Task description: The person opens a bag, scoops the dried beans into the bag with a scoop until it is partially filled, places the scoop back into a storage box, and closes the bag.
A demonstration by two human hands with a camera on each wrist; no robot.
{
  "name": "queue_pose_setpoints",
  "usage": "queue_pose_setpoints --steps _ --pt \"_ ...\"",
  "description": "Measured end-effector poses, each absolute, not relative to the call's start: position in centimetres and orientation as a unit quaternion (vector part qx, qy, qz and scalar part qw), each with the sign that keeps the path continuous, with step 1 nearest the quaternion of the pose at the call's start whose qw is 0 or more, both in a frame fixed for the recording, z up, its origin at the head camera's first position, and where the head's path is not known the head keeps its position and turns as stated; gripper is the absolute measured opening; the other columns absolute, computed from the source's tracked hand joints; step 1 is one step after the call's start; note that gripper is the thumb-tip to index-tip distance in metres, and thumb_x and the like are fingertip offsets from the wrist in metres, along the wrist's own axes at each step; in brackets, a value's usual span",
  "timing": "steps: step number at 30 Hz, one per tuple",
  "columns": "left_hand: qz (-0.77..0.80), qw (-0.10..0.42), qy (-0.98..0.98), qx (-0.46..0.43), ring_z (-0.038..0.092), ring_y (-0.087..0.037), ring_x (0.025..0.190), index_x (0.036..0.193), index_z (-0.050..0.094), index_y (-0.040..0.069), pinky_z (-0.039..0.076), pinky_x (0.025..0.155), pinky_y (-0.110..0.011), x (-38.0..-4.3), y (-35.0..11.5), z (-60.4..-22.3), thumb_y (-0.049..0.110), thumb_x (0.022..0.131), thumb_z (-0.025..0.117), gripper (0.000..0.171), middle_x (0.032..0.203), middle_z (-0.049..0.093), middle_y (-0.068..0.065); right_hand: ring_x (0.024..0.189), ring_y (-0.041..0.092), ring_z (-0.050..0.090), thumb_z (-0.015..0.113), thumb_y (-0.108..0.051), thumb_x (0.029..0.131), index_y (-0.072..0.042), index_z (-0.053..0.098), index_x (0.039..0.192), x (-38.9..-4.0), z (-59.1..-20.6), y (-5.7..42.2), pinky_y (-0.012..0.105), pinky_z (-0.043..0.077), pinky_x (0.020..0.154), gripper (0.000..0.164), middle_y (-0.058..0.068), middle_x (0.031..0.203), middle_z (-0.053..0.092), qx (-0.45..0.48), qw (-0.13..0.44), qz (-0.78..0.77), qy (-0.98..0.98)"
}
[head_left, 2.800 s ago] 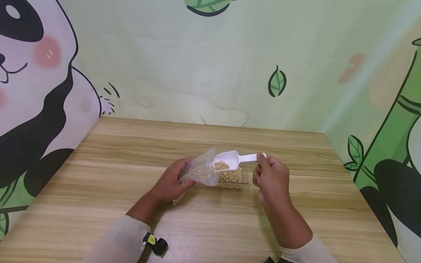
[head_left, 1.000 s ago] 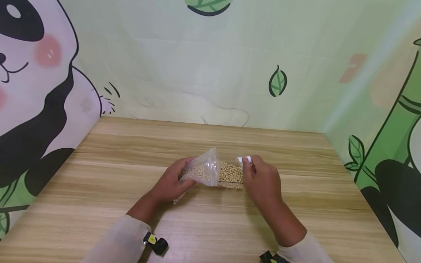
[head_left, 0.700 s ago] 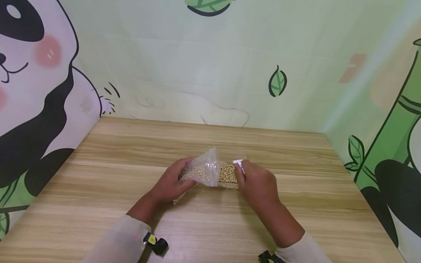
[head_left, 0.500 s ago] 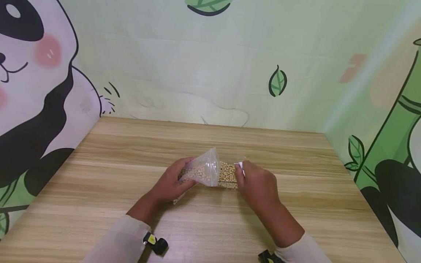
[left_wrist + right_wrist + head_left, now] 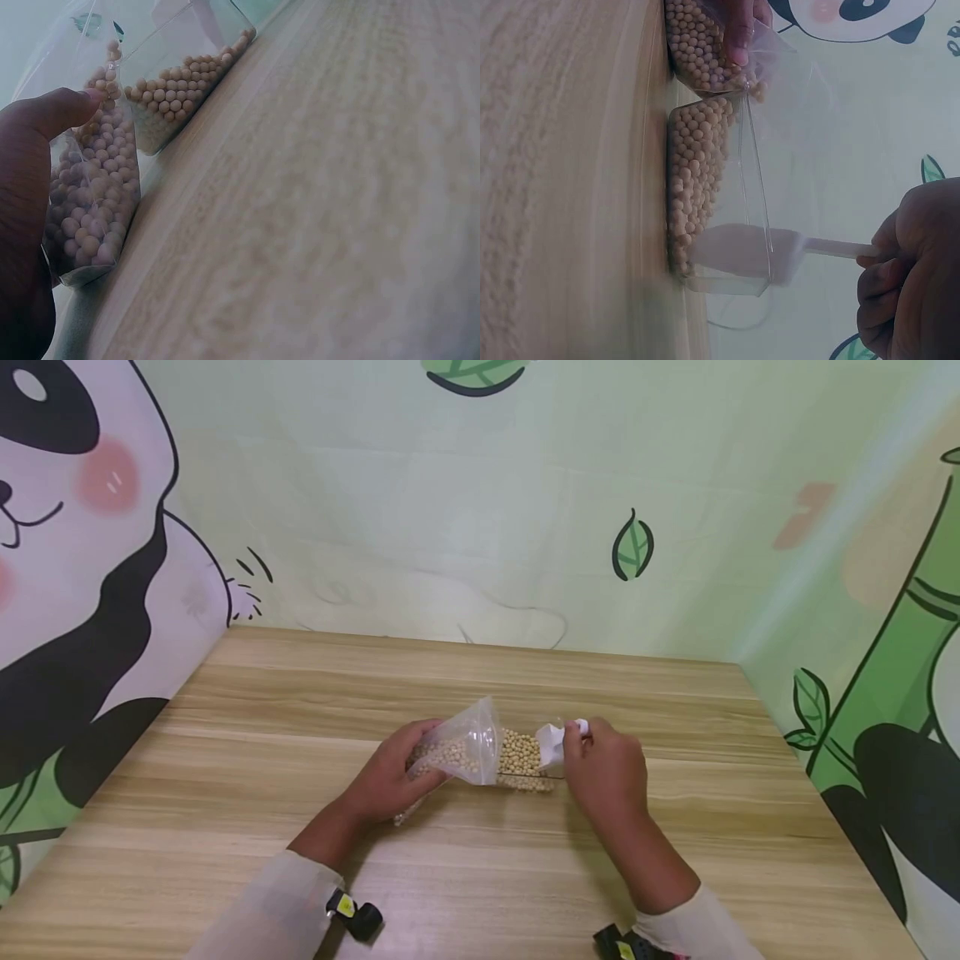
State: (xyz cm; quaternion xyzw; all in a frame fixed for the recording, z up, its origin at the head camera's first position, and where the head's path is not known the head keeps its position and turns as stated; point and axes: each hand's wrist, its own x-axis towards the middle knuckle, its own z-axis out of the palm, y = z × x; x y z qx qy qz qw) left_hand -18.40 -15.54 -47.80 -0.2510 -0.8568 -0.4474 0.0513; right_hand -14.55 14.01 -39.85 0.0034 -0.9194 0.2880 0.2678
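My left hand holds a clear zip bag partly filled with round, pale beans that look like soybeans. The bag's mouth gapes toward the right. Against that mouth stands a clear plastic box, also holding soybeans. My right hand grips the handle of a white scoop at the box's right end. In the right wrist view the scoop's bowl dips inside the box, its tip at the beans. The left wrist view shows my left thumb pressing on the bag's side.
Everything sits on a wood-grain table. A wall covering with a panda and leaves rises behind the table and at both sides. Black wrist cameras are strapped over both sleeves.
Earlier the scoop, loaded with soybeans, was at the bag's mouth. It then moved right and dipped into the box; lately my right hand has shifted slightly right. The left hand stays put.
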Motion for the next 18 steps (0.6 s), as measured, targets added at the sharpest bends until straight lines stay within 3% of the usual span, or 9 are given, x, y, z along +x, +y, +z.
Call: queue_pose_setpoints --steps 6,18 --pt "-0.450 0.050 -0.856 -0.250 0.062 -0.032 0.132 0.155 0.053 0.005 0.049 0.113 -0.058 -18.4 -15.5 -47.8 0.021 0.097 0.079 0.066 0.149 0.064 -0.017 0.056 0.018 0.047 0.067 -0.011 0.102 0.002 0.067 0.075 -15.3 -40.2 14.6 0.030 0.036 0.052 0.030 0.007 0.059 0.057 -0.025 0.257 0.344 -0.903" --pt "-0.444 0.054 -0.858 -0.251 0.062 -0.033 0.133 0.155 0.053 0.005 0.048 0.114 -0.060 -18.4 -15.6 -47.9 0.021 0.097 0.079 0.066 0.150 0.063 -0.017 0.056 0.013 0.043 0.067 -0.015 0.104 0.005 0.071 0.077 -16.8 -41.3 16.3 0.027 0.035 0.051 0.033 -0.006 0.056 0.049 -0.122 0.174 0.458 -0.863"
